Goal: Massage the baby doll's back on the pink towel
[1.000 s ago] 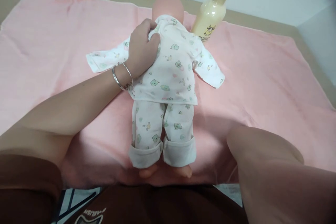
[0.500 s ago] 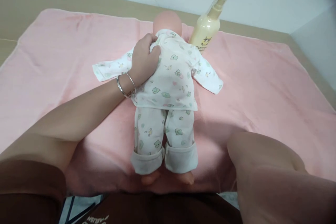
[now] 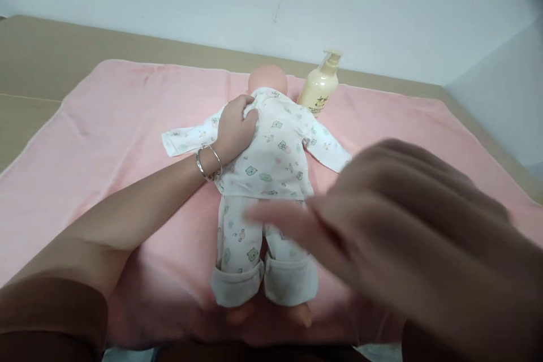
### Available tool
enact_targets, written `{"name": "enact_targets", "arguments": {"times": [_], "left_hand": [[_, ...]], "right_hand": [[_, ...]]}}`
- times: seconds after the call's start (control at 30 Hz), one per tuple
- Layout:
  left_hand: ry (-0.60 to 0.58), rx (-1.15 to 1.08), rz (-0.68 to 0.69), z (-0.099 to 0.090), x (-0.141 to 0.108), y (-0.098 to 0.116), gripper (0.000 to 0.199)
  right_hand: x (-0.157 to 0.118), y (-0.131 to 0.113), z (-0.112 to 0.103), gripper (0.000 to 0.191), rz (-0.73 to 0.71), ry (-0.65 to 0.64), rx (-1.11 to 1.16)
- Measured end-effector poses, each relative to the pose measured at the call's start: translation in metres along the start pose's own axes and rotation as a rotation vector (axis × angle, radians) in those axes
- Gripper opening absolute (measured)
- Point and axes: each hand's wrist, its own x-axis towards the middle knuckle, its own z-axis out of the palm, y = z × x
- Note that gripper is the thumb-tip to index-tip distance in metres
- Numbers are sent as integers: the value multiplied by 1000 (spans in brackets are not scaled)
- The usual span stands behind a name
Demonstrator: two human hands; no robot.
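- Head view: a doll [image 3: 265, 181] lies face down on a pink towel [image 3: 106, 141], head twd the wall, feet twd the person.
- The left hand [image 3: 235, 129] rests on the doll's upper back / left shoulder; fingers [image 3: 242, 103] are curled and pinch the white printed shirt [image 3: 271, 155] near the collar, so this hand is closed on the shirt cloth.
- Two silver bangles [image 3: 207, 159] sit on the left wrist, just beside the shirt hem.
- The right hand [image 3: 407, 220] is raised close to the camera, blurred, fingers spread and loose, holding nothing; it is in front of the doll's right side and covers part of the trousers [image 3: 237, 237]. I cannot tell if it touches the doll.
- The trousers have turned-up cuffs [image 3: 235, 285]; bare feet show just below.
- A cream pump bottle [image 3: 318, 87] stands upright on the towel, just beside the doll's head, on the right. Its label has a small dark picture + text, too small to read. Contents not visible.
- The towel lies on a tan surface [image 3: 34, 56], agst a pale wall.
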Motion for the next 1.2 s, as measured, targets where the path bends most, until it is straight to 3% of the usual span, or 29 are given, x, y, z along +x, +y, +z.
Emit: {"name": "enact_targets", "arguments": {"times": [0.03,0.07,0.17,0.3,0.4,0.5,0.63,0.77,0.93,1.07,1.2], "left_hand": [[-16,7,-25,-1,-1,2,32],[-29,13,-44,-2,-1,5,34],[-49,14,-85,-8,-1,14,34],[-119,-71,-229,-21,4,36,29],[-168,-244,-259,-25,10,60,29],[-207,-608,-311,-14,23,86,34],[-300,-1120,-599,10,53,111,67],[-256,-1411,-745,24,81,125,81],[-249,-1571,-789,30,94,133,85],[-259,-1594,-803,35,96,130,86],[-304,-1579,-771,29,91,120,84]], "right_hand": [[13,16,8,52,-32,29,-87],[25,34,16,54,123,52,-187],[46,95,31,46,376,75,-166],[51,149,24,27,588,77,-89],[49,160,11,20,640,77,-47],[47,168,10,39,601,141,-54],[47,192,29,72,572,101,-26],[46,214,56,81,457,-5,67],[44,221,85,79,399,-129,56],[45,216,102,69,290,-77,-134],[55,206,112,62,326,-36,-302]]}}
